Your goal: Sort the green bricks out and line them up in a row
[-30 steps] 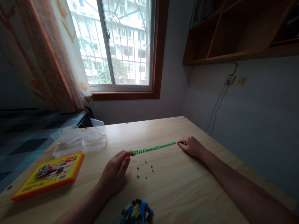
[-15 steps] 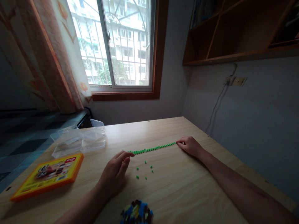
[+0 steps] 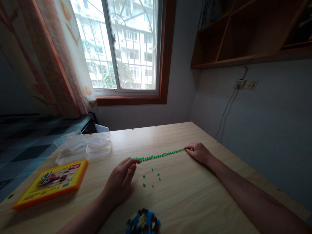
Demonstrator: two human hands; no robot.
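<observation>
A long straight row of small green blocks lies across the wooden table. My left hand rests palm down, fingers stretched, with a fingertip touching the row's left end. My right hand lies at the right end, fingers loosely curled and their tips against the last block. Several loose green blocks lie scattered just below the row, between my hands.
A pile of blue, black and yellow blocks sits at the near edge. An orange box lies at the left, with clear plastic containers behind it. A window, curtain and wall shelf stand beyond the table.
</observation>
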